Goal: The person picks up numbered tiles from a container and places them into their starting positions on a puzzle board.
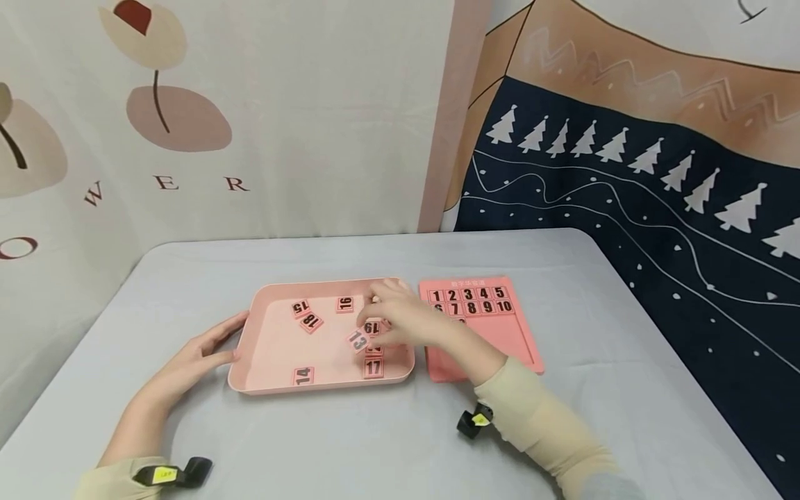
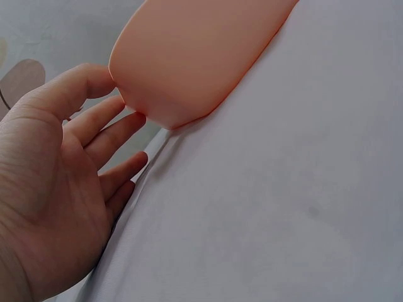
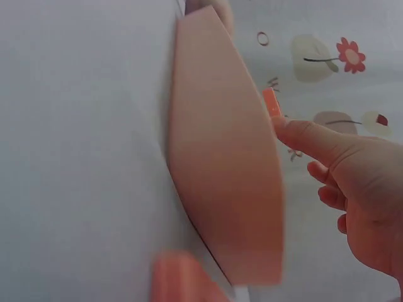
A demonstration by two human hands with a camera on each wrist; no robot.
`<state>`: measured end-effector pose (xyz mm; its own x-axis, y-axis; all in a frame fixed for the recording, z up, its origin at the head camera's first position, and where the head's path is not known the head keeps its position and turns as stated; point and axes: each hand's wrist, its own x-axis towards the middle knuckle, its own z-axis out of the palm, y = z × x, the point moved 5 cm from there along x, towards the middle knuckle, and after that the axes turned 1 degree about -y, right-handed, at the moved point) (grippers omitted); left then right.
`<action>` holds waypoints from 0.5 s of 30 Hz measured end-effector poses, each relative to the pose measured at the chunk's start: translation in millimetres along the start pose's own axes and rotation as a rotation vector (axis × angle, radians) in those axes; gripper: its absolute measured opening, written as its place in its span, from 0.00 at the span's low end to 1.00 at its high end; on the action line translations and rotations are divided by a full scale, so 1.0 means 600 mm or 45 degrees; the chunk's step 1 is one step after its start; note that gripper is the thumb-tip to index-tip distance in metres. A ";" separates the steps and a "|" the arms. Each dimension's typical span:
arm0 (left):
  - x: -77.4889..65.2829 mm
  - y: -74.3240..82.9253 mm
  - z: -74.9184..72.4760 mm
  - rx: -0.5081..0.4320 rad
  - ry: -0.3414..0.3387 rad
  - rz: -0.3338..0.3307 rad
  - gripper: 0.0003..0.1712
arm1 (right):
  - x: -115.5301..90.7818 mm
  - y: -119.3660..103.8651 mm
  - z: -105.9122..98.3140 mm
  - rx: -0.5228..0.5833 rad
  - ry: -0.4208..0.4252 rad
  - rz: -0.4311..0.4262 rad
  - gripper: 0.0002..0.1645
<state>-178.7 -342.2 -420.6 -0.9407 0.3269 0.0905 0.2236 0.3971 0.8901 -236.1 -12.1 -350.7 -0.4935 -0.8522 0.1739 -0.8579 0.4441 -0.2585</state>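
Observation:
A pink number tile marked 13 (image 1: 358, 340) is held between thumb and fingers of my right hand (image 1: 403, 316), above the right part of the pink tray (image 1: 269, 340). The right wrist view shows the tile edge-on (image 3: 271, 102) at the thumb tip. My left hand (image 1: 190, 364) rests against the tray's left end, thumb and fingertips touching its wall, fingers fairly straight. Inside the tray lie tiles 15 (image 1: 301, 308), 18 (image 1: 310, 322), 16 (image 1: 345, 304), 14 (image 1: 303, 376), 17 (image 1: 373, 368) and 19 (image 1: 371, 328). Other tiles are partly hidden by the right hand.
Right of the tray lies a pink number board (image 1: 500, 340), its upper rows filled with tiles 1 to 10; the right forearm covers part of a third row. A pale cloth covers the table (image 1: 300, 444). Printed curtains (image 1: 325, 139) hang behind.

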 end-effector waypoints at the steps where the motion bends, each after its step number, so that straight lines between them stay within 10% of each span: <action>1: 0.000 0.001 0.000 0.002 0.000 -0.003 0.37 | -0.009 0.005 -0.009 0.000 0.013 -0.012 0.17; 15: 0.002 0.004 0.000 -0.003 -0.004 0.012 0.37 | -0.145 0.112 -0.067 -0.089 -0.027 0.103 0.19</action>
<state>-179.2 -340.6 -418.3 -0.9378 0.3331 0.0977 0.2319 0.3917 0.8904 -256.5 103.2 -345.4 -0.5592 -0.8180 0.1348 -0.8235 0.5293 -0.2040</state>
